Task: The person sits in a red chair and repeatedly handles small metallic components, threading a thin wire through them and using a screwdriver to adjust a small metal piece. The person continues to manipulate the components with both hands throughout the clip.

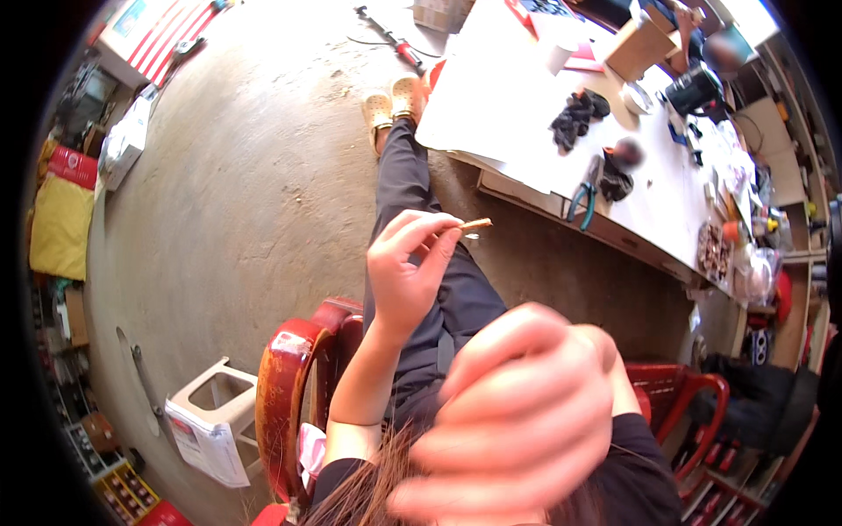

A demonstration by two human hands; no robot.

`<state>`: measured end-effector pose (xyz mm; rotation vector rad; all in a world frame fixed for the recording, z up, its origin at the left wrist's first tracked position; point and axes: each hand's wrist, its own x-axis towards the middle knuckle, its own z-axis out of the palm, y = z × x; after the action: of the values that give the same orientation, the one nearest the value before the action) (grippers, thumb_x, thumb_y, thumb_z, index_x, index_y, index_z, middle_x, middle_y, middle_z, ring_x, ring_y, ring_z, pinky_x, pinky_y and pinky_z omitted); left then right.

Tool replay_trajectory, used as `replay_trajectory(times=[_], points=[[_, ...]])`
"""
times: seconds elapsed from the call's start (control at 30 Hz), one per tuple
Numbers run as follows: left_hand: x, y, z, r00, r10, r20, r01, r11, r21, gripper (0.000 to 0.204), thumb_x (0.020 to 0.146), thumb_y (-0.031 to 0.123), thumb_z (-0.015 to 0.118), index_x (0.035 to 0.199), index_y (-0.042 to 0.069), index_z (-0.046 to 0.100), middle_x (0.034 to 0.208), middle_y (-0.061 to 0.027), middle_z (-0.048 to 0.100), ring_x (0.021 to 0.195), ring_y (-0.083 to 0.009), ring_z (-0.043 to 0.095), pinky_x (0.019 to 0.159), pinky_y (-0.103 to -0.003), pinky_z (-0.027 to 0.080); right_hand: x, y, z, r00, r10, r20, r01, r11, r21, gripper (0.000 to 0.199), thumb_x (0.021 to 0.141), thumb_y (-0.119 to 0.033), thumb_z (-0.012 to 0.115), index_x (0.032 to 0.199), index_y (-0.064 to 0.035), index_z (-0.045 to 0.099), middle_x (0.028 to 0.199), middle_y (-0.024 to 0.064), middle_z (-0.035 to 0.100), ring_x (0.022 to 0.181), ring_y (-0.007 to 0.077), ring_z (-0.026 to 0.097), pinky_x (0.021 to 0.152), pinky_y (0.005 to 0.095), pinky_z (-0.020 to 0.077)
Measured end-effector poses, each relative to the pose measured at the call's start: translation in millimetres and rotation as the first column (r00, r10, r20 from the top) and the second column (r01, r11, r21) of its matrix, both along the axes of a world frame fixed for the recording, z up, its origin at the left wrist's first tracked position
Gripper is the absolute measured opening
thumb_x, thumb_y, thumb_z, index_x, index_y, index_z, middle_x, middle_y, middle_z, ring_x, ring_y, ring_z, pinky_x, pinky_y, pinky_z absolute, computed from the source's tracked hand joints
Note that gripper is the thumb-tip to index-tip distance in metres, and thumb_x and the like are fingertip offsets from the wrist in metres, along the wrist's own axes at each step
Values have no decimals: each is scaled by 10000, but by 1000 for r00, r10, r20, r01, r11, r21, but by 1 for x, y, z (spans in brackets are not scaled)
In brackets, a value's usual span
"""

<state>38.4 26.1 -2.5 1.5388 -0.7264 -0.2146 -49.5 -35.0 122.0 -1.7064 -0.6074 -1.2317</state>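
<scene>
My left hand (pixel 408 267) is raised over my lap, thumb and fingers pinched on one end of a thin, light-brown stick-like piece (pixel 474 225). The other end of that piece points right. What it is exactly is too small to tell. Close in front of the camera, my right hand (pixel 526 412) looms large and blurred by motion, its back and bent fingers showing. Whether it holds anything is hidden. Both arms are bent, and I sit with my legs (pixel 408 175) stretched forward.
A white table (pixel 491 96) at the right carries pliers with blue handles (pixel 583 197), black gloves (pixel 574 118) and a cardboard box (pixel 638 48). Another person sits at its far end. Red chair armrests (pixel 285 368) flank me. A beige stool (pixel 210 386) with papers stands left.
</scene>
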Motion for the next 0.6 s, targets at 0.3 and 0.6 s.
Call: replay_trajectory(times=[0.3,0.6], points=[[6,4,6,986,-57,-154,38,992,-124,63,827,-29,665,884,-17,690,766,-10,595,607,-47,520,560,-188,404,6,25,9,966,-34,256,1,992,126,96,724,2,655,786,-33,720,652,11,599,556,111,541,617,247,486],[5,6,17,993,-89,-78,81,992,-97,92,817,-38,667,898,-7,696,795,-28,611,649,-65,554,566,-192,426,-12,-60,-47,708,-624,-330,517,777,-359,378,776,-251,751,1046,-5,657,947,106,665,889,261,577,841,391,447]])
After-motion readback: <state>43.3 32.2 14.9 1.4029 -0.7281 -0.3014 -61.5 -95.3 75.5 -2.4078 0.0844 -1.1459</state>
